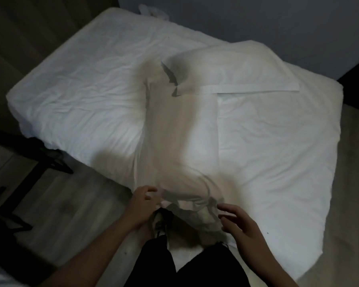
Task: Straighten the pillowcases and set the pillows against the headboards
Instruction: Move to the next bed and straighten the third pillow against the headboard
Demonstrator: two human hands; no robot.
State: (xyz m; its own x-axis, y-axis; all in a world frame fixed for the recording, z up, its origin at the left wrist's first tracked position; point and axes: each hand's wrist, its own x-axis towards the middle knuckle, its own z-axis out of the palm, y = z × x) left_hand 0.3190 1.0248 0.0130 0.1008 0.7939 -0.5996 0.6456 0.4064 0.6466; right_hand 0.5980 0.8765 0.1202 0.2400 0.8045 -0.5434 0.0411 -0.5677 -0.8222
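As pillow (180, 131) blurs across bed (81, 90), right fingers (228, 208) spread, left fingers' (150, 189) hold unclear.

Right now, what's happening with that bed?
A person stands at a corner of the bed, working on a pillow that lies across the white sheet, its near end over the mattress edge. Both hands are at the pillowcase's near end. The left hand curls its fingers at one corner, and the right hand, fingers spread, is beside the other. The fabric is blurred, so the grip is unclear.
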